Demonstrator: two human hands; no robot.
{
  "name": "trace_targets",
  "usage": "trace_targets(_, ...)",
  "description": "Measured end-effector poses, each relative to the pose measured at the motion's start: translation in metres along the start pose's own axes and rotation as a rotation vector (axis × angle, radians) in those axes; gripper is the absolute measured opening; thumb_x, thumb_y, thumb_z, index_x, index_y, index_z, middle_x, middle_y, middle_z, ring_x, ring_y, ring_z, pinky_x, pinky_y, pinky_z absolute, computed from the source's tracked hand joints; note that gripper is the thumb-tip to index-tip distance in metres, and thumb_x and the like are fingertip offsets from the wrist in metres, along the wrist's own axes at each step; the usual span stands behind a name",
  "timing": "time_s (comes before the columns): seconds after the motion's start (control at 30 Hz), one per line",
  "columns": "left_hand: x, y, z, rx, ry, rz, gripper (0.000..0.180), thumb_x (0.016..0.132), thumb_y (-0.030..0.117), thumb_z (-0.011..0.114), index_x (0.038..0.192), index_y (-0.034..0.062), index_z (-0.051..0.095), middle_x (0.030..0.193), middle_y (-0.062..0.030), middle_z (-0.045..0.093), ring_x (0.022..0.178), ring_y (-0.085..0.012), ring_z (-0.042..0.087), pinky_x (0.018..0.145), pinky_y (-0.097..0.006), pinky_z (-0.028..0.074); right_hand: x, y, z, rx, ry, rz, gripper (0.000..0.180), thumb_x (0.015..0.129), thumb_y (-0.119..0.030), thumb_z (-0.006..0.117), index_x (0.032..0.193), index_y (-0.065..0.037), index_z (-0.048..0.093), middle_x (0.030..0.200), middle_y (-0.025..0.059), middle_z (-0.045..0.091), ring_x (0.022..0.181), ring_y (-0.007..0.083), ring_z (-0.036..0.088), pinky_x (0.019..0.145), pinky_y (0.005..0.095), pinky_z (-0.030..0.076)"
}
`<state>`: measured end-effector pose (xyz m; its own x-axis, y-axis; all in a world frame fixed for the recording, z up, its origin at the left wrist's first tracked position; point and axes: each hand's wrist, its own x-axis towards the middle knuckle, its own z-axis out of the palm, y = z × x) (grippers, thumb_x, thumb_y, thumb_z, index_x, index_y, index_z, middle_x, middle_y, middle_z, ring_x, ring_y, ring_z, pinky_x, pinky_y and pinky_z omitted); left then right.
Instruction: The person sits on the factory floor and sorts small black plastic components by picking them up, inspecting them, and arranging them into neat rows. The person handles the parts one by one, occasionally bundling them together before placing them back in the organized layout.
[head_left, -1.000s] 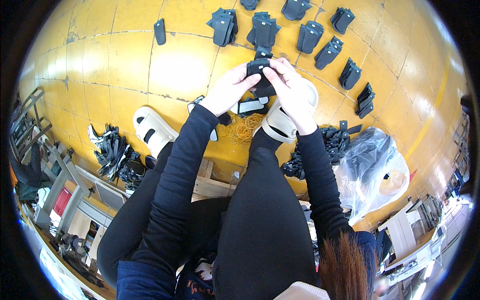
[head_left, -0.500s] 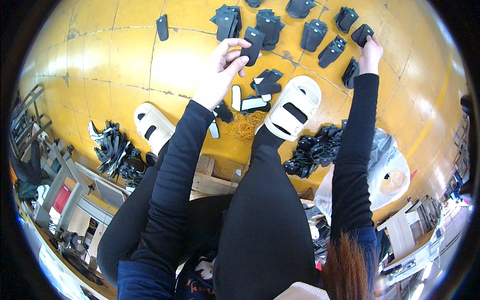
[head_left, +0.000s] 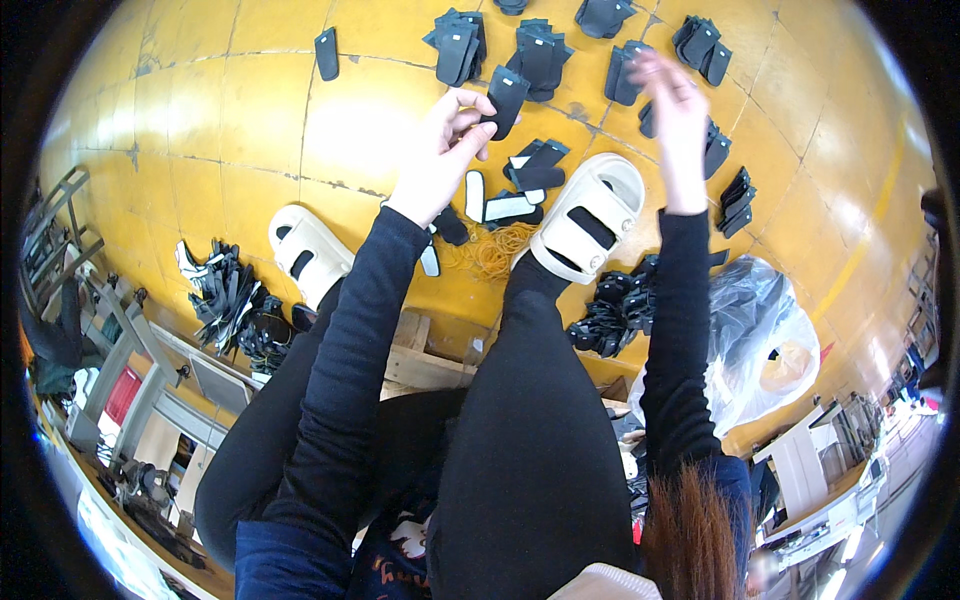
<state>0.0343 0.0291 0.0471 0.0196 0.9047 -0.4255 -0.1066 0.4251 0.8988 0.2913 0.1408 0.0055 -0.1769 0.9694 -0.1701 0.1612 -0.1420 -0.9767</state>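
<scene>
Nearest, a clear plastic bag (head_left: 765, 345) is slumped open on the yellow floor (head_left: 200, 130) at the right, with a heap of small black pieces (head_left: 610, 310) spilled beside its mouth; what is inside the bag cannot be made out beyond a pale shape. A second dark heap (head_left: 235, 305) lies near left. Two cream sandals (head_left: 590, 215) are worn, and a tangle of yellow rubber bands (head_left: 495, 250) lies between them, probably kept within reach. Farther out, the left hand (head_left: 445, 150) is closed on a black flat piece (head_left: 503, 97), pinched at its lower end by the fingertips. The right hand (head_left: 672, 95) is blurred, fingers apart, apparently holding nothing, raised over the far stacks (head_left: 540, 55), which are laid out in separate bundles, seemingly sorted.
</scene>
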Motion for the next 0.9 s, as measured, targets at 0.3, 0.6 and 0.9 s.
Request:
trace_targets(0.3,-0.012,-0.006,0.026,-0.052,-0.11,-0.111,0.018,0.089,-0.001,0.053,0.106,0.0037,0.05,0.099,-0.0062,0.064,0.072,-0.0069,0.052,0.066,-0.021,0.043,-0.083,-0.025,0.067,0.096,-0.048,0.296,0.015,0.089,-0.01,0.059,0.099,0.001,0.06,0.089,0.0005,0.06,0.083,0.0079,0.055,0.077,0.0228,0.044)
trace_targets(0.6,-0.013,-0.037,-0.017,0.178,0.1,-0.056,0.017,0.088,0.008,0.053,0.104,0.0063,0.058,0.102,-0.0023,0.063,0.086,-0.0101,0.055,0.076,-0.025,0.044,-0.114,0.046,-0.144,-1.054,0.463,0.067,0.017,0.085,-0.013,0.057,0.093,0.001,0.062,0.093,0.018,0.059,0.089,0.033,0.057,0.083,0.0386,0.045)
trace_targets(0.9,-0.019,-0.072,-0.038,0.626,0.14,-0.223,0.022,0.084,0.014,0.06,0.103,0.0021,0.062,0.093,-0.0077,0.066,0.08,-0.0151,0.06,0.074,-0.027,0.047,-0.113,0.057,-0.149,-1.13,0.545,0.099,0.025,0.081,-0.011,0.061,0.104,0.0,0.062,0.111,0.0193,0.055,0.106,0.0329,0.052,0.093,0.0401,0.041)
